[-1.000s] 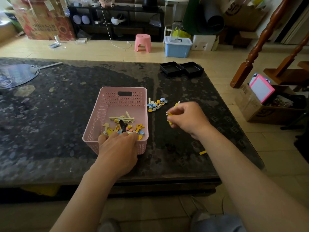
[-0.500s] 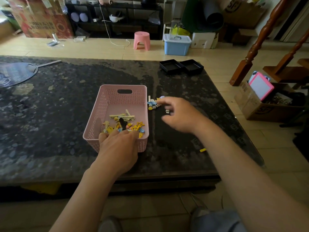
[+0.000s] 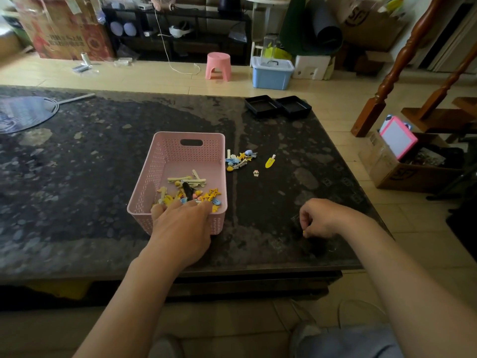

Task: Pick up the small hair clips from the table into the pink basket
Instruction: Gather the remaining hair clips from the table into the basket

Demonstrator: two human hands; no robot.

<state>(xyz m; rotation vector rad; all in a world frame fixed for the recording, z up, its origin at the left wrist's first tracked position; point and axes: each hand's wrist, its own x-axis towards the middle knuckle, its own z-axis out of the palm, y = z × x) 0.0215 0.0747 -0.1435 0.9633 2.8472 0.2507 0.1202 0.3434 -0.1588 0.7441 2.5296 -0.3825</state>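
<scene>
The pink basket (image 3: 165, 161) stands mid-table with several small hair clips (image 3: 191, 188) lying inside. My left hand (image 3: 180, 223) grips the basket's near rim. To the basket's right lies a small pile of clips (image 3: 238, 160), then a yellow clip (image 3: 270, 161) and a tiny pale clip (image 3: 256, 172) apart from it. My right hand (image 3: 322, 218) is down at the table's near right, fingers pinched on a small yellow clip (image 3: 304, 232) that touches the tabletop.
The dark stone table (image 3: 77, 189) carries two black trays (image 3: 277, 105) at the far right and a round fan (image 3: 23, 113) at the far left. Its right edge drops to a floor with a cardboard box (image 3: 402, 171).
My right hand dropped the yellow clip it held, left the pile beside the basket and moved down to the near right, where it now pinches the lone yellow clip. My left hand stayed on the rim.
</scene>
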